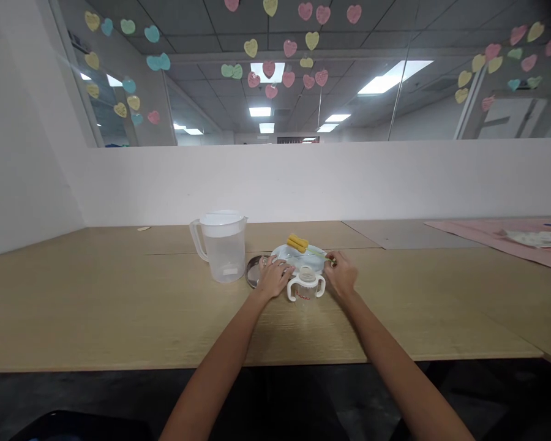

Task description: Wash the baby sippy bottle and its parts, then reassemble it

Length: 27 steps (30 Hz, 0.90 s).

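My left hand rests with its fingers spread at the left edge of a pale, shallow dish, partly over a round metal dish. At the dish's right side, my right hand is closed in a pinch on a slim light green stick-like thing, whose kind I cannot make out. A yellow sponge-like block lies at the dish's far edge. Between my hands, in front of the dish, stands a clear, lidless baby bottle with two white handles.
A translucent plastic pitcher with a lid stands left of the metal dish. Far right, a pink sheet carries a white bundle. The wooden table meets a white wall below a window with heart-shaped notes.
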{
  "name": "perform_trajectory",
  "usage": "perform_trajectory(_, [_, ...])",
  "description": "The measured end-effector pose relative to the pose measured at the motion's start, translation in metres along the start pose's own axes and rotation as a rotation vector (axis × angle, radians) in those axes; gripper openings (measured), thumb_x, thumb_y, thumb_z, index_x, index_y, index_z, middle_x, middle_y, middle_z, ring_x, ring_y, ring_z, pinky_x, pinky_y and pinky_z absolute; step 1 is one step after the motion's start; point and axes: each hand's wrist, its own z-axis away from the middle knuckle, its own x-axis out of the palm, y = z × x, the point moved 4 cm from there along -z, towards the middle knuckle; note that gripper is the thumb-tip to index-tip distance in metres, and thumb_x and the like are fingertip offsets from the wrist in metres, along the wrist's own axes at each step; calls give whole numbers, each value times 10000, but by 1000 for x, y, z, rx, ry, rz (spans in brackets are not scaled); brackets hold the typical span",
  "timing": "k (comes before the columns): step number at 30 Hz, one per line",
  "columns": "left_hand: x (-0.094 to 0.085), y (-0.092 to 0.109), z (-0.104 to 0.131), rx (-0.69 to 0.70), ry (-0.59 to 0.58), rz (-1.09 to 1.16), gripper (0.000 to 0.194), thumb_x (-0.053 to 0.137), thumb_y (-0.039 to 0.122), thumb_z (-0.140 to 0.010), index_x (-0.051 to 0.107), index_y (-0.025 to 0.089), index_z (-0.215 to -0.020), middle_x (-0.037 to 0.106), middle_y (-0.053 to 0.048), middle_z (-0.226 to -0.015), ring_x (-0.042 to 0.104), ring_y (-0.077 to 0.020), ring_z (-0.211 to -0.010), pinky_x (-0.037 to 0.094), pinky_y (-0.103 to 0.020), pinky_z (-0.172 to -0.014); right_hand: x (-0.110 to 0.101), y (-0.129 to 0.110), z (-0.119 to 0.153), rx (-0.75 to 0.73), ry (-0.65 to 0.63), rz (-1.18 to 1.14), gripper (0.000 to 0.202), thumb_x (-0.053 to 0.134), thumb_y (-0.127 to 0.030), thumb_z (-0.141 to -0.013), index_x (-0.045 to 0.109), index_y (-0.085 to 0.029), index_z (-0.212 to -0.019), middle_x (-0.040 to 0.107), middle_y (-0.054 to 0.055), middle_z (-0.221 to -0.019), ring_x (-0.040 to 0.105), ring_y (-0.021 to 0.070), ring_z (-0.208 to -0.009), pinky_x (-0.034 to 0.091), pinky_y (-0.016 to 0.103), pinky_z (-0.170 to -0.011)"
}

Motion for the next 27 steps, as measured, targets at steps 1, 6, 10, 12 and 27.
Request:
perform_trajectory(1, [-1, -1, 0, 8, 16, -6, 394, 292, 426, -935, 647, 275, -1018, 623, -14, -1168, 369, -262, -1252, 97, -564, -1061, 0, 0, 0, 0, 4, -1, 186, 455, -191, -704, 626, -175, -775, 624, 32, -761, 491, 131, -627, 254, 239, -563])
perform_trajectory(6, [-5, -6, -2, -21, 128, 23, 388, 403, 493, -884, 581, 229, -1107, 609, -56, -1182, 447, -254, -1182, 158, -511, -1063, -6, -3, -1, 6, 35, -36, 186, 457, -206, -699, 624, -172, -773, 629, 37, -767, 494, 136, -623, 276, 243, -571])
perform_trajectory(10, [-11, -12, -4, -77, 274, 106, 411, 543, 450, -821, 523, 202, -1148, 587, -81, -1175, 487, -238, -1138, 265, -428, -1039, -13, -8, 2, -9, 55, -106, 168, 463, -215, -703, 617, -175, -756, 617, 26, -732, 496, 133, -615, 303, 238, -575])
perform_trajectory(12, [-14, -13, -5, -66, 338, 181, 414, 549, 397, -825, 488, 185, -1175, 577, -91, -1168, 498, -224, -1127, 328, -381, -1004, -14, -11, 2, -54, 28, -148, 176, 456, -209, -707, 624, -176, -750, 619, 27, -735, 497, 128, -610, 313, 233, -571])
perform_trajectory(27, [-27, -7, -6, -181, 334, 513, 326, 569, 419, -809, 589, 239, -1080, 645, -26, -1099, 576, -181, -1023, 434, -288, -886, -15, -11, 4, -363, 62, 30, 149, 457, -125, -641, 564, -167, -546, 511, 12, -553, 381, 104, -538, 247, 240, -550])
